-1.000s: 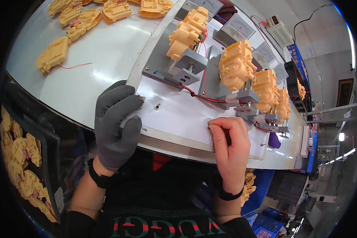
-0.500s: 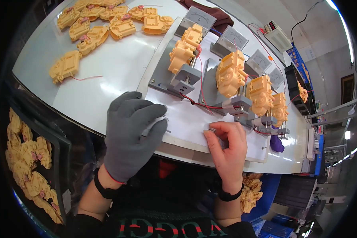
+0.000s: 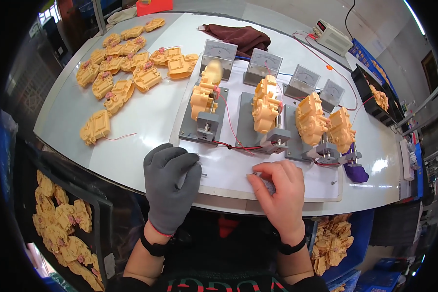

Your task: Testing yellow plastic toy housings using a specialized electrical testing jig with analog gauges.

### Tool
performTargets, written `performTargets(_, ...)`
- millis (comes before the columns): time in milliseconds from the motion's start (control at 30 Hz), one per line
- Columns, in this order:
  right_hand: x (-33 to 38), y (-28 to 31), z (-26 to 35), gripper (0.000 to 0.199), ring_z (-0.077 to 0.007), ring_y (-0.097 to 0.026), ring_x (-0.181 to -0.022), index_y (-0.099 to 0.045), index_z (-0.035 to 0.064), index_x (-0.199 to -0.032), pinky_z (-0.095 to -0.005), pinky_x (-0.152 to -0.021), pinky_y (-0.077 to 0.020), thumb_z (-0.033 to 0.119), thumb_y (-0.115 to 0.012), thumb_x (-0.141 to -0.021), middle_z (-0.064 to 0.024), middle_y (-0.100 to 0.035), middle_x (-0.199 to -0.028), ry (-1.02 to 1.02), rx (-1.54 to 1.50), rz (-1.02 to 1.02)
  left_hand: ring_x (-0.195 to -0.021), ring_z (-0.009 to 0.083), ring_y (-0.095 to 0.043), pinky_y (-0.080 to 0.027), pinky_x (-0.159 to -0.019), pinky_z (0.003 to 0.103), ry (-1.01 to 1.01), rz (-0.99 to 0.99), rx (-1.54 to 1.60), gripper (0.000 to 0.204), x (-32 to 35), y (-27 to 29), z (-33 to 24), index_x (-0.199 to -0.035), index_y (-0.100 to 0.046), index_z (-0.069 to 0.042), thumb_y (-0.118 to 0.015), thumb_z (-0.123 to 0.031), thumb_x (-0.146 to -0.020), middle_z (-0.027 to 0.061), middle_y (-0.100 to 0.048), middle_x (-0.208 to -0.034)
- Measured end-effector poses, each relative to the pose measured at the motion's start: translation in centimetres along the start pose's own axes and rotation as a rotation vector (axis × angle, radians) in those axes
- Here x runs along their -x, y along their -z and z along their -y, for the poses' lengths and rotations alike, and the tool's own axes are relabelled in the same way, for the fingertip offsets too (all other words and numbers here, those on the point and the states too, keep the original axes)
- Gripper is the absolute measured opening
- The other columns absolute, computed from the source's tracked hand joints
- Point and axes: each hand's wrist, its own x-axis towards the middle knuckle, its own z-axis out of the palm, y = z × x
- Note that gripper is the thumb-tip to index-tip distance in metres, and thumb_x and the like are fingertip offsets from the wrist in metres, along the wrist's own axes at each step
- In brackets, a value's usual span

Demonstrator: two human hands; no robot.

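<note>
My left hand (image 3: 173, 187), in a grey glove, rests at the front left of a white board (image 3: 224, 187). Its fingers curl toward the thumb in a pinch, and what they hold, if anything, is hidden. Bare, my right hand (image 3: 282, 192) is over the board's front edge with thumb and forefinger pinched. A tiny thing may be at their tips, too small to name, and something grey shows under the fingers. Beyond the hands, yellow plastic gear housings stand on grey fixtures: a leftmost housing (image 3: 204, 100), a second housing (image 3: 265, 104), a third housing (image 3: 311, 119) and a rightmost housing (image 3: 341, 130).
Grey analog meters, such as the left meter (image 3: 219, 53), stand behind the fixtures. Red and black wires (image 3: 238, 146) cross the board. Several loose yellow housings (image 3: 117, 95) lie at left. A black crate (image 3: 102, 219) and a blue bin (image 3: 362, 233) hold more. A brown cloth (image 3: 238, 39) lies behind.
The whole view has shifted and turned, bringing more of the table's far side into sight. Both hands keep nearly the same pose and place over the board.
</note>
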Motion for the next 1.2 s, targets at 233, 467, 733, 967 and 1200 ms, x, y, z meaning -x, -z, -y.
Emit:
performTargets(233,0.1,-0.38,0.0,0.016,-0.0196,-0.056,-0.076,-0.066,0.0113,-0.089,-0.0343,-0.07,-0.0387,0.017,-0.077,-0.08,0.0002,-0.058,-0.079,0.019,0.02,-0.01,-0.105,0.0295,-0.055,-0.045,-0.09,0.04,0.02,-0.002,0.033,0.019,0.22,0.02,0.31,-0.093,-0.069,-0.008,-0.072,-0.001,-0.076,0.0067,-0.063,-0.098)
performTargets(467,0.04,-0.2,-0.15,0.016,-0.0202,-0.056,-0.076,-0.066,0.0117,-0.09,-0.0342,-0.07,-0.0387,0.018,-0.077,-0.08,0.0004,-0.058,-0.08,0.013,0.015,-0.045,-0.105,0.0298,-0.054,-0.044,-0.092,0.04,-0.009,0.026,-0.018,0.019,0.05,0.22,0.0,-0.095,-0.068,-0.006,-0.072,-0.001,-0.077,0.0076,-0.062,-0.099)
performTargets(733,0.16,-0.19,-0.77,0.015,-0.0219,-0.056,-0.077,-0.066,0.0097,-0.089,-0.0347,-0.07,-0.0392,0.013,-0.076,-0.078,-0.0004,-0.06,-0.08,0.041,-0.015,-0.072,-0.109,0.0284,-0.053,-0.043,-0.094,0.039,0.026,0.041,0.003,0.019,0.35,-0.32,-0.04,-0.097,-0.069,-0.005,-0.07,0.0,-0.078,0.0082,-0.062,-0.101)
performTargets(967,0.26,-0.21,-0.59,0.016,-0.0218,-0.056,-0.077,-0.066,0.0102,-0.089,-0.0346,-0.07,-0.0392,0.014,-0.077,-0.078,-0.0003,-0.06,-0.081,0.046,-0.037,-0.069,-0.109,0.0271,-0.053,-0.043,-0.094,0.038,0.119,0.031,0.068,0.018,0.49,-0.11,-0.38,-0.097,-0.069,-0.004,-0.07,0.0,-0.08,0.0083,-0.062,-0.102)
performTargets(1200,0.25,-0.37,-0.68,0.014,-0.0208,-0.055,-0.077,-0.065,0.0123,-0.088,-0.0348,-0.069,-0.0395,0.016,-0.076,-0.08,-0.0004,-0.056,-0.08,0.065,-0.011,-0.079,-0.11,0.0263,-0.052,-0.043,-0.095,0.037,0.174,0.041,0.122,0.017,0.44,-0.08,-0.36,-0.097,-0.069,-0.004,-0.07,0.0,-0.081,0.0079,-0.061,-0.104)
